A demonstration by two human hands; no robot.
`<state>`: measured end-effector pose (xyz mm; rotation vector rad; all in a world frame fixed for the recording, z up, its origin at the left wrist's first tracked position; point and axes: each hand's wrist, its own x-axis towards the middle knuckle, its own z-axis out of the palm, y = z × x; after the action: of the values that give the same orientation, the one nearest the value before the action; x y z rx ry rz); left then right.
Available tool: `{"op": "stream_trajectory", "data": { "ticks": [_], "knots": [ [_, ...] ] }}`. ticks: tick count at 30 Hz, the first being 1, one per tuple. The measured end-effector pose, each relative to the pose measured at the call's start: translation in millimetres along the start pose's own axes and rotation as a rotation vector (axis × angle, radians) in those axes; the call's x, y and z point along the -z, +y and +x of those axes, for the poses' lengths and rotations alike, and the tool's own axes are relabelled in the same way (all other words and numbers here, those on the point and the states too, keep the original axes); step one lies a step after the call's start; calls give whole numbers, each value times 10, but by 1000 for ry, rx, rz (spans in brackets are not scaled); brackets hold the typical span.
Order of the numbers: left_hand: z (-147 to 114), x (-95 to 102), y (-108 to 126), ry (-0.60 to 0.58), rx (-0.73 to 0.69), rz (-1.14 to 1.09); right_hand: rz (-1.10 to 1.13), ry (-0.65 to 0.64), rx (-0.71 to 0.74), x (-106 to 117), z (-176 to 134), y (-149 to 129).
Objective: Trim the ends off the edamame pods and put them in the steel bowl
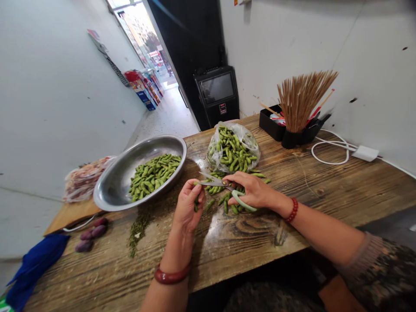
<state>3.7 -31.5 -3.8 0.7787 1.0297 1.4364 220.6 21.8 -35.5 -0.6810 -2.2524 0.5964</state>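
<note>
My left hand is closed on a green edamame pod, mostly hidden by the fingers. In my right hand is a pair of scissors with pale green handles, its blades parted and reaching to my left fingertips. Loose edamame pods lie on the table under and around the scissors. Just behind them stands an open clear plastic bag full of pods. To the left, a wide metal basin holds many more pods.
Small green trimmings lie on the wooden table. Purple-red potatoes, a blue cloth and a bag of meat are at left. A black caddy with skewers and a white cable sit at right.
</note>
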Motion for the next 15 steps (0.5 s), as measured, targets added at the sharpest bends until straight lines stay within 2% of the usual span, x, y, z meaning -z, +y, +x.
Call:
{"op": "stream_trajectory", "data": {
  "ticks": [8,15],
  "knots": [
    [-35,-95,-45,-67,42,60,56,26,-18,-27,-4,16],
    [-31,-64,-38,-67,44,19,84,54,-38,-50,-4,49]
  ]
}}
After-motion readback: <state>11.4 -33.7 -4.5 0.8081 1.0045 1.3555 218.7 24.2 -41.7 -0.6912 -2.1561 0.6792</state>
